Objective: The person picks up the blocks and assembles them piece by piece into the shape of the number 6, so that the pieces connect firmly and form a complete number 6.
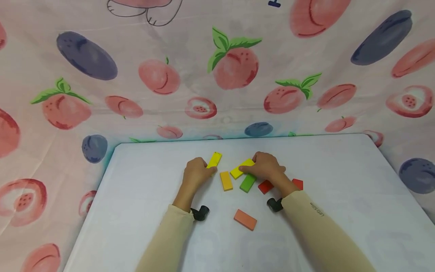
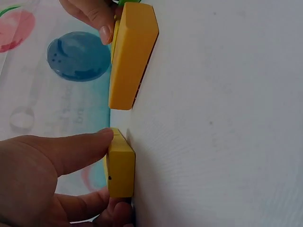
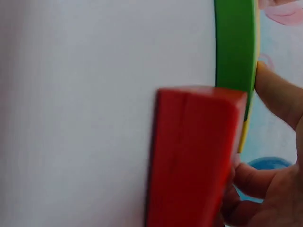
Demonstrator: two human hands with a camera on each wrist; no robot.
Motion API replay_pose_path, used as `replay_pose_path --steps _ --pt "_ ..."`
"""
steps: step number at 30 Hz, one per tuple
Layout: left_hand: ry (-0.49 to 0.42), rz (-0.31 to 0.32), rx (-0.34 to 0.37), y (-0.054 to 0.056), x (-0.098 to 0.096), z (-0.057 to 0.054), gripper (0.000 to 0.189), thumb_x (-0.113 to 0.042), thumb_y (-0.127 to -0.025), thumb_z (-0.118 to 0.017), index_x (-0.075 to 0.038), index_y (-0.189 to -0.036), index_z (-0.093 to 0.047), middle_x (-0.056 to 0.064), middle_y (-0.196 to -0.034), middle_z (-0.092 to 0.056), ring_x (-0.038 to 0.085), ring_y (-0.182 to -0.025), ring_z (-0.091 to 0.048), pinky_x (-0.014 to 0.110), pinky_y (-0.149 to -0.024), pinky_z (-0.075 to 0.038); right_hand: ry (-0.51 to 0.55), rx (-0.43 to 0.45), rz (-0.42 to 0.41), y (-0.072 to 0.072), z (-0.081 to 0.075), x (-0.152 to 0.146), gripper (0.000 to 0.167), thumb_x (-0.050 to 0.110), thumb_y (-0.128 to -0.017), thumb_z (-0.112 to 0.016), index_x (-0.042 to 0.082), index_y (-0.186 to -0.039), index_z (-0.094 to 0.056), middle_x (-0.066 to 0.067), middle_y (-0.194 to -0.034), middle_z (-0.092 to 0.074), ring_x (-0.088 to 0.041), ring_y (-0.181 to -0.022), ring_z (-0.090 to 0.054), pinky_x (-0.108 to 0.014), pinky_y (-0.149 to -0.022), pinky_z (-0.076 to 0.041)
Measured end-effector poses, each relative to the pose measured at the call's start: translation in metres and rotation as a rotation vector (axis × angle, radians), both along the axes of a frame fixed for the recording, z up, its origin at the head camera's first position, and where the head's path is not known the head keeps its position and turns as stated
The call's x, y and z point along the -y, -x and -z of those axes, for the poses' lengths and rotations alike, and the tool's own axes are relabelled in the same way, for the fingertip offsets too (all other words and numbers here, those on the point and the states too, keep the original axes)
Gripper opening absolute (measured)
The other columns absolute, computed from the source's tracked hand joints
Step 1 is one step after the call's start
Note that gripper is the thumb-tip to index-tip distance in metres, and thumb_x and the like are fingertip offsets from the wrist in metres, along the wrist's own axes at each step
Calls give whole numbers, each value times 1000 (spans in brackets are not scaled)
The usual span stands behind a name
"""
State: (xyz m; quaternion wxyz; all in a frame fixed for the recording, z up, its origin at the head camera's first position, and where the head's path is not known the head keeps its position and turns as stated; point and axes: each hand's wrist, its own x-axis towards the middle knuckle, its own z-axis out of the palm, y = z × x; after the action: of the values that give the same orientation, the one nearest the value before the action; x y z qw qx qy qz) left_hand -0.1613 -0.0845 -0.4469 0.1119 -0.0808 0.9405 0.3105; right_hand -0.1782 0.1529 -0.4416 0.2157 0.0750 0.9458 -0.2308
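My left hand [image 1: 197,172] pinches a yellow block [image 1: 215,159] between thumb and fingers, low at the white table, as the left wrist view shows close up. To its right, my right hand [image 1: 267,166] grips another yellow block [image 1: 236,172], thumb on the near side and fingers at the far end. Between the hands lies an orange-yellow block [image 1: 226,181]. A green block [image 1: 247,183] sits just in front of the right hand's yellow one and partly hides it in the right wrist view. Under the right wrist is a red block [image 1: 266,186], large in the right wrist view [image 3: 189,161].
A second red block [image 1: 297,184] shows partly behind the right forearm. Nearer the front lies a salmon-orange block [image 1: 245,220]. The white table [image 1: 340,166] ends at a fruit-print cloth [image 1: 190,45] behind. Black wrist cameras [image 1: 201,213] stick out beside both sleeves.
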Motion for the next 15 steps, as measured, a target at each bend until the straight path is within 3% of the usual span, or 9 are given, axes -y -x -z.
replay_pose_path --steps 4,8,15 --pt "-15 11 31 -2 2 -3 36 -34 -89 -78 0 -94 -67 10 -85 -64 24 -76 -59 30 -63 -47 -31 -35 8 -4 0 5 65 56 -84 -76 4 -121 -64 -12 -108 -66 -27 -96 -58 -68 -92 -43" --pt "-5 35 48 -4 6 -3 36 -35 -86 -80 -2 -89 -67 9 -83 -62 23 -75 -57 29 -62 -45 -74 -47 3 -3 -2 10 64 56 -85 -75 3 -119 -65 -12 -98 -64 -28 -91 -58 -74 -96 -40" --pt "1 63 13 -10 13 4 31 -33 -87 -76 -6 -83 -61 5 -75 -55 22 -73 -54 29 -62 -37 -99 18 -10 -1 -6 11 62 55 -86 -74 2 -118 -62 -12 -96 -60 -29 -93 -56 -71 -97 -40"
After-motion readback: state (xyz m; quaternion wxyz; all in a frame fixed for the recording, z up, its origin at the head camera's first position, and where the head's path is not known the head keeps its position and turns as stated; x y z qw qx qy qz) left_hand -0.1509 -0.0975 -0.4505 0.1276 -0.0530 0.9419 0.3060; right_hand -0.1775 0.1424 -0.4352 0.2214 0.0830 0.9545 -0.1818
